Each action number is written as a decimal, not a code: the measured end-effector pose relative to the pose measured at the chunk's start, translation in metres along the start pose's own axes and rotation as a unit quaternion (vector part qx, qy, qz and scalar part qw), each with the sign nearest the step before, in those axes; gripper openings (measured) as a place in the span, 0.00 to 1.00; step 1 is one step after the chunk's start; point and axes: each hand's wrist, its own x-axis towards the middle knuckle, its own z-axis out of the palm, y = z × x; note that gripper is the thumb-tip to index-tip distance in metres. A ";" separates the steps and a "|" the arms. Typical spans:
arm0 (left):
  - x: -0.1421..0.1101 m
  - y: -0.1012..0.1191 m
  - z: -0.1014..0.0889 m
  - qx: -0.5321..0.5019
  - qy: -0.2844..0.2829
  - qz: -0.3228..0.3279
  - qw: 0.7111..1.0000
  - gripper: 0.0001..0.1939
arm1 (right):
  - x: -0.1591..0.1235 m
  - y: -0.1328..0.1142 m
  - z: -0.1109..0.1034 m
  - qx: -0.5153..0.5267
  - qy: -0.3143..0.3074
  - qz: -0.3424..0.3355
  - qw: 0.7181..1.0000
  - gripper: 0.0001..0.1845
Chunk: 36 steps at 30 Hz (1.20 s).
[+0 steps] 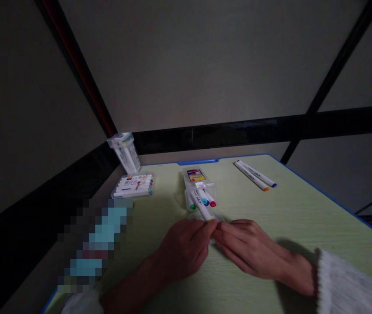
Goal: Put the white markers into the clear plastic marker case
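A white marker [203,209] with a yellowish near end slants out of a clear plastic marker case [186,179]. My left hand [187,248] is closed, with its thumb and fingers pinching the near end of this marker. Right beside it, my right hand [249,248] has its fingers pressed together, the tips meeting the left fingertips; what they pinch, if anything, is hidden. In the case's open front lie several other markers, among them a green-ended one [192,206] and a red-ended one [212,203]. A transparent flap [218,215] shows faintly behind my fingers.
Two loose markers, one orange-ended [251,175] and one blue-ended [261,174], lie at the back right of the table [303,218]. Back left stand a clear upright marker box [127,155] and a flat marker pack [134,186]. A pixelated object [102,240] lies at left.
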 end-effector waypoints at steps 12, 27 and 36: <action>-0.006 -0.006 0.007 0.018 -0.092 -0.095 0.991 0.20 | 0.000 0.000 0.001 0.011 -0.041 0.005 0.999 0.17; -0.003 -0.005 0.006 0.013 -0.128 -0.079 0.989 0.09 | 0.003 -0.001 0.001 0.005 -0.046 -0.001 0.999 0.18; -0.006 -0.007 0.010 0.021 -0.154 -0.068 0.986 0.09 | 0.000 0.001 0.002 -0.003 -0.017 -0.017 1.000 0.19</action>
